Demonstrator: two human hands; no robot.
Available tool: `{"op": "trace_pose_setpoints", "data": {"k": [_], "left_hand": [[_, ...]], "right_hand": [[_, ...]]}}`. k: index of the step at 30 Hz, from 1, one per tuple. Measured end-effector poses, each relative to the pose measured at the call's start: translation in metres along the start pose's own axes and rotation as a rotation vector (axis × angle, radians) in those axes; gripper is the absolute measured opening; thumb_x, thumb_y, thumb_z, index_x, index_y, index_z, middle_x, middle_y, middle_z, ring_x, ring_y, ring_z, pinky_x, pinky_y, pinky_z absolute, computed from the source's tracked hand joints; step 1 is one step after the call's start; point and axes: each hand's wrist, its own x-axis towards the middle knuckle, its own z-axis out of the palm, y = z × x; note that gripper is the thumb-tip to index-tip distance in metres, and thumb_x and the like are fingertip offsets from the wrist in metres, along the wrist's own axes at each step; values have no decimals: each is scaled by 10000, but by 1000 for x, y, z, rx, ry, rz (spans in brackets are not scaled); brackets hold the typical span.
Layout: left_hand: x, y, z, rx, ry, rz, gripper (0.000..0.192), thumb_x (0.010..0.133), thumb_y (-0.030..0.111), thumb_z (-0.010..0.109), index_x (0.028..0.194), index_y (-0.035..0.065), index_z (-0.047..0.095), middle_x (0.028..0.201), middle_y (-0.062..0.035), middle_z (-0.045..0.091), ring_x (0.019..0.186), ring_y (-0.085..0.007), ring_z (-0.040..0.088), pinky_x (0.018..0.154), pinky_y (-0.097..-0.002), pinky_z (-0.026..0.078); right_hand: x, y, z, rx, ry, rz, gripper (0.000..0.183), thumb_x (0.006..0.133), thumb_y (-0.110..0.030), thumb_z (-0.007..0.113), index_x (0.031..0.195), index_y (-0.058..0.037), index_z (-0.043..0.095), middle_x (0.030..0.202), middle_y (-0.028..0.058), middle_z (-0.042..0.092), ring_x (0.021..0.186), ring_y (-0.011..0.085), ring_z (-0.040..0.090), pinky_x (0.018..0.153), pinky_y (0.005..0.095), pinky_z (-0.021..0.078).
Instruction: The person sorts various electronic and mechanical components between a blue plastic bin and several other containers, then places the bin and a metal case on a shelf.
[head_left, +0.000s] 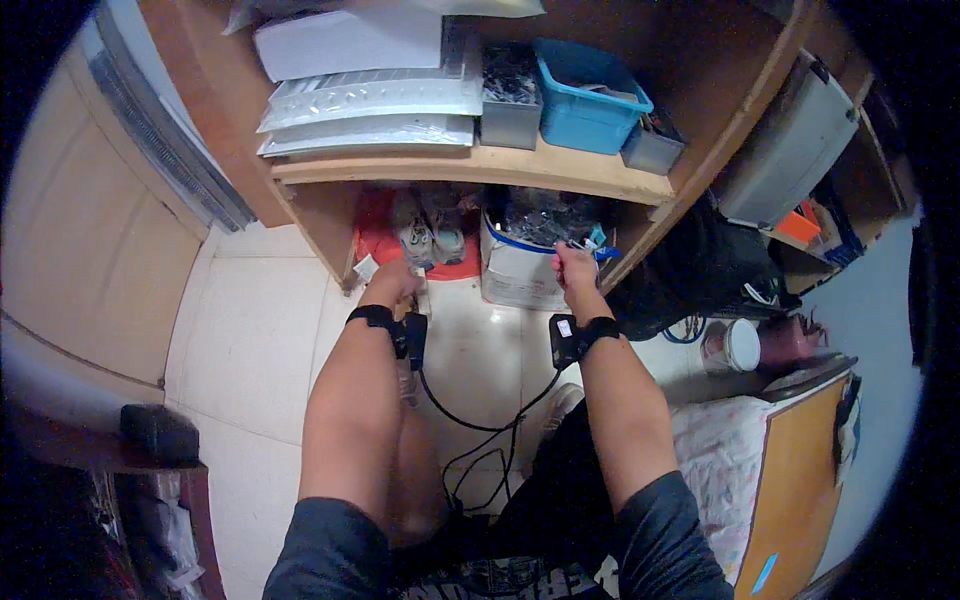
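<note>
My left hand (397, 283) hangs above the tiled floor, just before a red plastic bag (367, 232) in the bottom compartment. Its fingers are curled, and something thin and pale shows beside them; whether they hold it I cannot tell. On the red bag stands a pair of grey shoes (433, 244). With fingers bent, my right hand (576, 268) is at the front rim of a white box (517, 277) edged in blue. Dark, shiny plastic-wrapped items (551, 217) fill this box. Small things show by my right fingertips, but their hold is unclear.
Above is a wooden shelf (465, 165) with flat packs (367, 135), a blue basket (589, 116) and grey bins (510, 124). Cables (495, 429) hang between my wrist-strapped devices. A white bucket (741, 345) lies at right; a wooden door (97, 225) is at left.
</note>
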Motion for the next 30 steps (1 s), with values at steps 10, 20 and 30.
{"op": "trace_pose_setpoints", "data": {"k": [10,20,30], "left_hand": [[14,-9,11,-184,-150,-116,193,804,137,508,763,-17,617,621,-109,608,491,-179,588,431,-311,458],[35,-23,16,-178,-145,-118,193,774,68,470,748,-64,607,645,-146,602,506,-200,592,432,-343,458],[11,21,3,-268,-137,-236,339,874,266,424,704,-5,537,540,-90,526,402,-165,495,397,-307,414]], "right_hand": [[9,5,-32,287,-18,444,256,847,-113,431,611,-91,526,516,-11,471,408,90,396,354,197,301],[16,11,-54,183,62,486,240,893,-232,485,710,-90,549,566,-3,529,423,82,444,345,209,329],[46,54,-50,-609,-111,-186,159,825,-171,545,731,-54,596,577,52,585,465,164,548,428,288,424]]}}
